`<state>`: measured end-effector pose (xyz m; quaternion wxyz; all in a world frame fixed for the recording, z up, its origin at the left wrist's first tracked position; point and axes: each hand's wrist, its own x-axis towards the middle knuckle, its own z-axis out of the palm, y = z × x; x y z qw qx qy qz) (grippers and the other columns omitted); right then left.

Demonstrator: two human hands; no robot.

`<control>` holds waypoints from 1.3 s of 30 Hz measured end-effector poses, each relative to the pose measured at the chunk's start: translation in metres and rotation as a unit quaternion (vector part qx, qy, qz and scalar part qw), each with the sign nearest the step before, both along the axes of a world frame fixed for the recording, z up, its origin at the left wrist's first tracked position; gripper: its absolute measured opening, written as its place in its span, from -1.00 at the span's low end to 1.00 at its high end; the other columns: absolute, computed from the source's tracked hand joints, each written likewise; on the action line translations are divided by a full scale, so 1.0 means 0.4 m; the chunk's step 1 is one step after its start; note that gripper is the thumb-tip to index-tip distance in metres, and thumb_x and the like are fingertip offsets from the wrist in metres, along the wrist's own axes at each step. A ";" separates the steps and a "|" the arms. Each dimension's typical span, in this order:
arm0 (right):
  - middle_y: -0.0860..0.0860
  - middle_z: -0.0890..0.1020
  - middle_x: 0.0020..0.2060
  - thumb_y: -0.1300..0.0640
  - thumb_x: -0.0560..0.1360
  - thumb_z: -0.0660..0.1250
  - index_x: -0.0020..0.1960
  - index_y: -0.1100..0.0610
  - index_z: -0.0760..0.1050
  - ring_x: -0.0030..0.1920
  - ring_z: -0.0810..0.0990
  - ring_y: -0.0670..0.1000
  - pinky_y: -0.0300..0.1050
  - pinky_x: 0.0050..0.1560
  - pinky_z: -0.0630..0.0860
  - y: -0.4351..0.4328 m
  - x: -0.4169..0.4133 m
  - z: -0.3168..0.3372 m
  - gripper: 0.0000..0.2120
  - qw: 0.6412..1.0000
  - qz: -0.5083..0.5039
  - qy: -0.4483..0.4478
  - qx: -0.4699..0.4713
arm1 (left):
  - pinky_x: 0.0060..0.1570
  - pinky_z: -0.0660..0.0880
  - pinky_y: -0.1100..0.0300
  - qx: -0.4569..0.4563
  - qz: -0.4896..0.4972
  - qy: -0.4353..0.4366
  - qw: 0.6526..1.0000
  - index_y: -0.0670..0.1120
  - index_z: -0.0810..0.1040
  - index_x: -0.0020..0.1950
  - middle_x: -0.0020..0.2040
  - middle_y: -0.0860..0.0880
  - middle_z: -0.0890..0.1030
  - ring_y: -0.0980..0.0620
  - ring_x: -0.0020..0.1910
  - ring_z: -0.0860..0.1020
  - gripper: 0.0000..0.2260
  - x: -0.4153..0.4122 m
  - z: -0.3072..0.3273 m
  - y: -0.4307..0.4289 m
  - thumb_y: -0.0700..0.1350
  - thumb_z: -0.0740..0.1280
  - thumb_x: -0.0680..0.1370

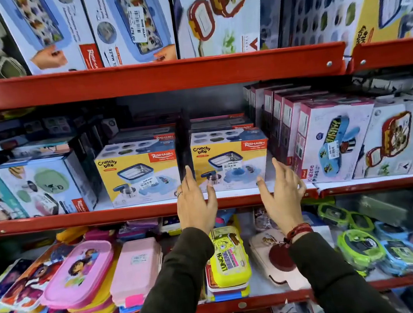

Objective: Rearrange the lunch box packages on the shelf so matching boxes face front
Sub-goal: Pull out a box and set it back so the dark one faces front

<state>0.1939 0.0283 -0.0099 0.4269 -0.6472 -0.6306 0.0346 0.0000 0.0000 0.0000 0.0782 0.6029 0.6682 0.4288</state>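
Note:
Two matching yellow "Crunchy bite" lunch box packages stand side by side, faces forward, on the middle red shelf (pixel 142 211): the left box (pixel 139 175) and the right box (pixel 230 162). A dark gap separates them. My left hand (pixel 196 203) is spread open at the lower left corner of the right box, fingertips reaching into the gap. My right hand (pixel 281 194) is open at that box's lower right corner, fingers apart. Both hands flank the right box; I cannot tell whether they press on it.
Purple "Kidzee Plus" boxes (pixel 327 140) stand in a row right of the yellow pair, a blue-white box (pixel 46 184) to the left. More flat boxes are stacked behind. The upper shelf holds large packages; the lower shelf holds loose pink, yellow and green lunch boxes.

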 end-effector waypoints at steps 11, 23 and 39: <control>0.06 0.53 0.44 -0.15 0.60 0.28 0.47 0.02 0.37 0.52 0.39 0.12 0.31 0.56 -0.25 0.049 0.039 0.004 -0.49 0.995 0.029 0.023 -0.094 | 0.46 0.40 -0.02 -0.019 -0.024 -0.031 0.999 -0.14 0.17 0.67 0.52 -0.24 0.46 -0.22 0.51 0.43 -0.39 -0.014 -0.003 0.039 -0.08 0.31 0.68; -0.05 0.57 0.35 -0.21 0.43 0.47 0.45 -0.18 0.40 0.39 0.53 0.01 0.23 0.33 0.56 -0.008 0.110 0.014 -0.37 0.961 0.145 0.237 0.012 | 0.47 0.45 0.07 0.070 -0.151 -0.070 0.984 0.08 0.11 0.71 0.30 0.02 0.34 -0.08 0.37 0.48 -0.22 -0.059 -0.004 0.007 -0.06 0.41 0.56; 0.11 0.60 0.33 0.03 0.36 0.57 0.36 -0.22 0.46 0.26 0.64 0.01 -0.19 0.24 0.59 -0.071 0.125 0.082 -0.39 0.916 0.242 0.316 0.050 | 0.36 0.53 0.22 0.105 -0.169 -0.244 0.949 -0.03 0.41 0.45 0.32 0.13 0.57 0.40 0.25 0.54 -0.63 -0.037 0.098 -0.069 -0.02 0.31 0.65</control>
